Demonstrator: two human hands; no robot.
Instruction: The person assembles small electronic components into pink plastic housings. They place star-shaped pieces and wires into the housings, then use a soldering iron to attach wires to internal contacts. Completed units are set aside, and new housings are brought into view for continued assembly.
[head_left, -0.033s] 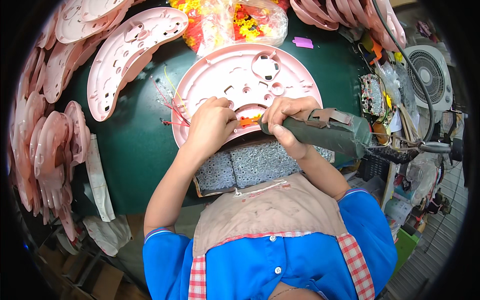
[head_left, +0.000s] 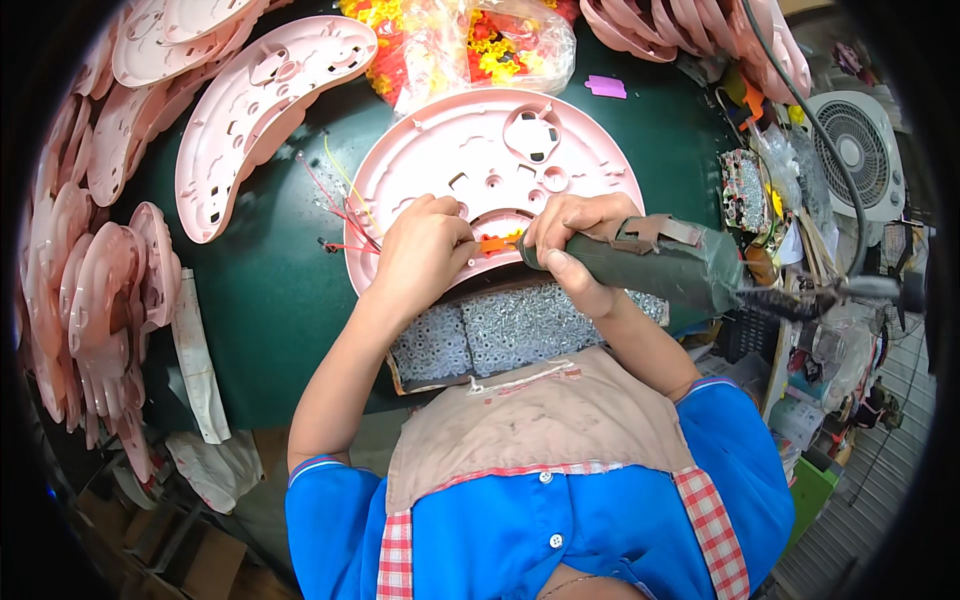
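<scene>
A pink plastic half-moon shell (head_left: 435,165) lies hollow side up in front of me. My right hand (head_left: 575,240) is wrapped round a dark green electric screwdriver (head_left: 665,268), held almost level. Its tip points left at an orange plastic piece (head_left: 495,244) in the shell's near inner curve, with small yellow and red bits beside it. My left hand (head_left: 430,240) rests on the shell just left of that piece, fingers curled in and closed; what they pinch is hidden. Thin red and yellow wires (head_left: 350,215) come out past the left hand over the shell's left edge.
Under the shell's near edge sits a shallow tray of small silvery screws (head_left: 430,345). More pink shells (head_left: 265,110) are stacked left and at the back right. Bags of yellow and red parts (head_left: 500,45) lie behind, near a purple piece (head_left: 605,87). A fan (head_left: 855,150) stands right.
The cord end behind the screwdriver has shifted and is smeared by motion. The loose wires have moved slightly. Both hands keep their places.
</scene>
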